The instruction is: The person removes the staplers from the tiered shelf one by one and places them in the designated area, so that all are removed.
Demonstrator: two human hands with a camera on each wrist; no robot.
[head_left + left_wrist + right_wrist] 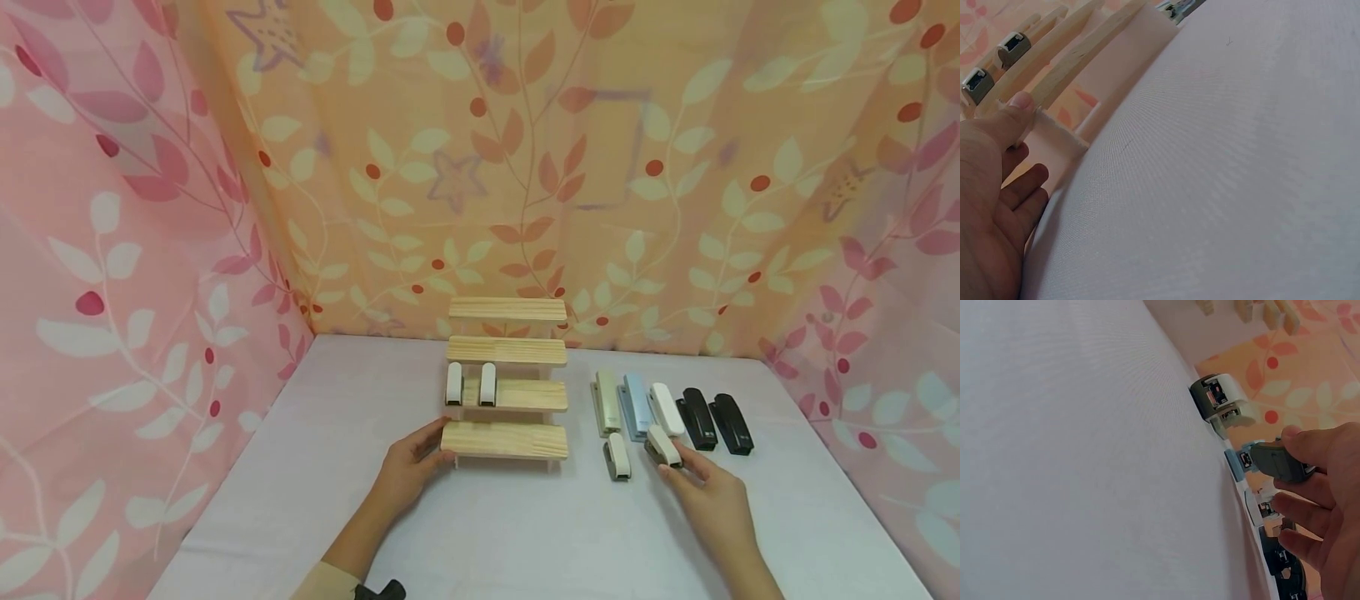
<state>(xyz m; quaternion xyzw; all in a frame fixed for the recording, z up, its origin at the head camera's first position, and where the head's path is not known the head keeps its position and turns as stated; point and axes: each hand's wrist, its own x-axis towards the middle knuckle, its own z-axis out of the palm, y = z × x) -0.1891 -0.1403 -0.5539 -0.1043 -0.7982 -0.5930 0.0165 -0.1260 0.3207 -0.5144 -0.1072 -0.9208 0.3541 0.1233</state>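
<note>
My right hand (716,504) pinches a small white stapler with a dark grey-green base (663,445) between thumb and fingers. It is lifted in front of the row of larger staplers; its dark underside shows in the right wrist view. Another small white stapler (618,457) stands on the table to its left. My left hand (402,471) grips the left end of the lowest step of a four-step wooden display rack (504,440), thumb on the front edge. Two small white staplers (454,383) stand spaced apart on the left half of the second step from the bottom.
Behind the right hand, a row of larger staplers holds a pale green one (607,403), a light blue one (636,407), a white one (667,409) and two black ones (731,424). A patterned curtain (420,208) hangs behind the white-covered table (315,417).
</note>
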